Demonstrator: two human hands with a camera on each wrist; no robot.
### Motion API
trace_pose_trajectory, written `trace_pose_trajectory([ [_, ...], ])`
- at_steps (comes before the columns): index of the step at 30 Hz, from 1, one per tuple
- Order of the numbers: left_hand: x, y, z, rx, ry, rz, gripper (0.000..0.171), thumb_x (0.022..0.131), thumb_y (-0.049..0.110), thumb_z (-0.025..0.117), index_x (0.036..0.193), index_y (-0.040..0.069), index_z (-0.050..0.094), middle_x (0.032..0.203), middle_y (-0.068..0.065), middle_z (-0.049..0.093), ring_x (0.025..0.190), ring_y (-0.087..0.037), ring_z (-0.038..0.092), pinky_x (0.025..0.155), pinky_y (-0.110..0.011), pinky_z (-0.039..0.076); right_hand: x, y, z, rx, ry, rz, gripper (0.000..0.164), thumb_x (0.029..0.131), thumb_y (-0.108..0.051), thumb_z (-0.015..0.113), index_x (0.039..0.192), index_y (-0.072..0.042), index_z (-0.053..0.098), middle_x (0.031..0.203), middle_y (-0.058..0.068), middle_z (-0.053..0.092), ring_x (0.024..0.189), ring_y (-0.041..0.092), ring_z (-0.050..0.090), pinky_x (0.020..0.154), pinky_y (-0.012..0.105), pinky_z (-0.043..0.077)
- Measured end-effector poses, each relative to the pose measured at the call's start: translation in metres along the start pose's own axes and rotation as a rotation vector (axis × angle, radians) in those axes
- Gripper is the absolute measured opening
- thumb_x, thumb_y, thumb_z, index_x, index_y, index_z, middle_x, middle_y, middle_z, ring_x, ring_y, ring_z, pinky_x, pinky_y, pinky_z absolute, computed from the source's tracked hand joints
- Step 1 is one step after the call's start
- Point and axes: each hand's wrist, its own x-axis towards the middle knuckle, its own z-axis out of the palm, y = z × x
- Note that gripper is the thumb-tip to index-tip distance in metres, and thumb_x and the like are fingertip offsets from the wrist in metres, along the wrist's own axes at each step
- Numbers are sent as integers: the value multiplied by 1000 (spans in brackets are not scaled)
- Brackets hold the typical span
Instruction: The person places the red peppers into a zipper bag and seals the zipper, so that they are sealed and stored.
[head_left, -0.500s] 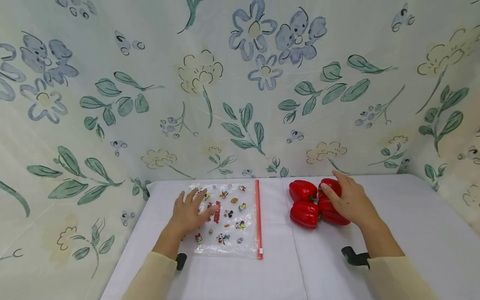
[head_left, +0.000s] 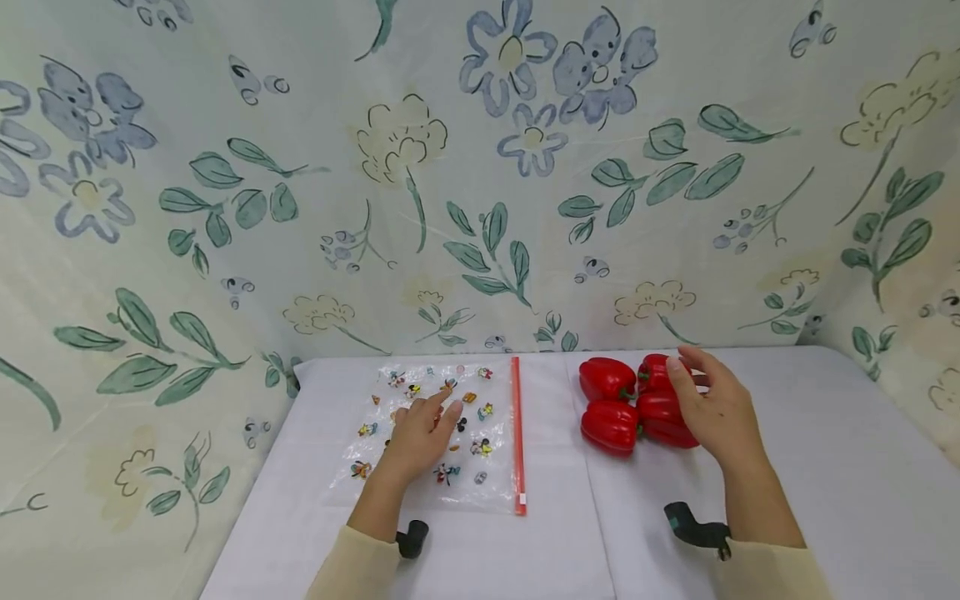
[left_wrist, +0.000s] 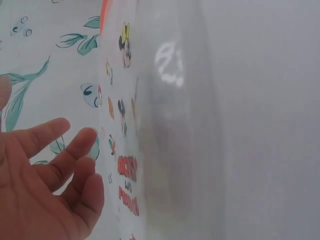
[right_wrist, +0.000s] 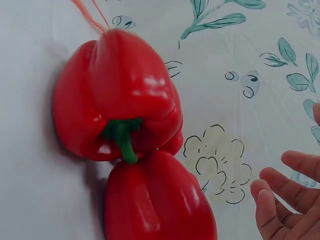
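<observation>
A clear plastic zip bag (head_left: 491, 421) with cartoon prints lies flat at the left of the white table, its red zip strip (head_left: 518, 433) facing right. Over its middle hovers my left hand (head_left: 420, 437), holding nothing; in the left wrist view its fingers (left_wrist: 75, 152) are loosely bent beside the bag's printed face. Several glossy red bell peppers (head_left: 609, 427) with green stems sit grouped to the right of the bag. My right hand (head_left: 716, 408) is at their right side, fingers relaxed and holding nothing. The right wrist view shows a gap between those fingers (right_wrist: 295, 192) and the nearest pepper (right_wrist: 160, 200).
White cloth covers the table (head_left: 555, 550), with a crease running between bag and peppers. Behind it hangs a floral curtain (head_left: 337, 250). Black camera mounts (head_left: 693, 527) stick out by both wrists.
My left hand has moved right across the bag toward its middle, and its fingers are less spread. The right hand has shifted slightly right, a little off the peppers.
</observation>
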Motion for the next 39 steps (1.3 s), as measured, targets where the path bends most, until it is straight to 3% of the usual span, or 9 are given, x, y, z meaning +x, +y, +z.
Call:
trace_pose_trajectory([
  [4,0,7,13,-22,-12,32,61,103,58,47,145,14,56,118,-11,65,110,-29,55,91,-53,50,-5,0,-3,35,2,49,69,104,-57,42,160,-18,33,155,24,43,133,49,44,90,64,56],
  [11,1,22,28,-82,-78,-4,52,98,49,61,138,15,61,103,-4,65,86,-18,57,71,-36,49,-7,5,-10,51,8,94,72,102,-62,41,159,-19,35,153,26,44,133,49,43,86,60,58],
  [16,2,35,39,-117,-116,7,46,97,44,65,132,14,64,88,0,62,74,-16,56,64,-32,46,-5,12,-11,76,27,132,70,102,-58,43,159,-19,35,155,25,43,134,47,43,91,60,57],
  [21,1,43,49,-157,-141,-1,41,95,40,68,128,15,65,84,1,60,69,-16,55,59,-31,45,-3,24,-10,83,32,149,68,103,-54,45,158,-14,37,155,26,43,135,48,43,97,63,53],
  [26,5,47,60,-171,-137,-14,36,93,40,71,118,15,64,83,0,61,71,-16,55,60,-31,45,3,43,-11,91,-59,234,78,102,-58,45,161,-11,26,162,29,30,141,52,37,103,68,47],
  [30,8,49,70,-157,-158,-76,35,89,40,75,109,15,62,85,-1,61,74,-18,56,63,-32,44,8,55,-10,113,-161,284,88,100,-61,44,163,-7,15,164,32,21,142,53,36,106,66,45],
  [36,10,56,74,-107,-161,-162,40,82,41,82,99,14,59,85,-4,62,75,-21,56,63,-35,43,11,62,-7,127,-247,277,93,100,-60,47,163,-3,8,163,35,19,142,54,33,109,63,45],
  [39,10,58,74,-85,-163,-174,39,80,39,84,95,13,59,84,-4,62,76,-21,56,64,-36,43,11,62,-6,124,-286,268,95,100,-60,48,163,-3,5,162,36,18,142,55,32,109,62,45],
])
